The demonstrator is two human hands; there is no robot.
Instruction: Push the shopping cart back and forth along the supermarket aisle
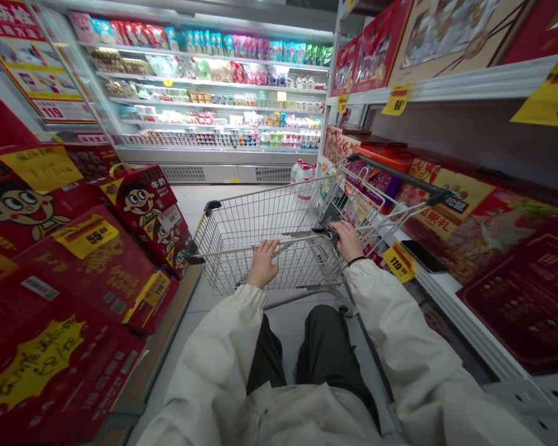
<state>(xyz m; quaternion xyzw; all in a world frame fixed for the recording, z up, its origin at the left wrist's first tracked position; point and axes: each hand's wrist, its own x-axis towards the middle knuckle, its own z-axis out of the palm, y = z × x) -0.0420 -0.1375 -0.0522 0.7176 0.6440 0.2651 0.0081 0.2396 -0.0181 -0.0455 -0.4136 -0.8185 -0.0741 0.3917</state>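
A wire shopping cart stands sideways in front of me, with its dark push handle to the right and grey-black corner caps at its left end. My left hand is on the near top rim, its fingers curled over the rail. Farther right, my right hand grips the same side beside a dark folded piece; part of its grip is hidden. No goods are visible inside the wire basket.
Red milk gift boxes with yellow price tags are stacked on the left. At right, a shelf carries gift boxes and a dark phone-like slab. Red-capped bottles stand behind the cart. Beyond is a lit refrigerated display.
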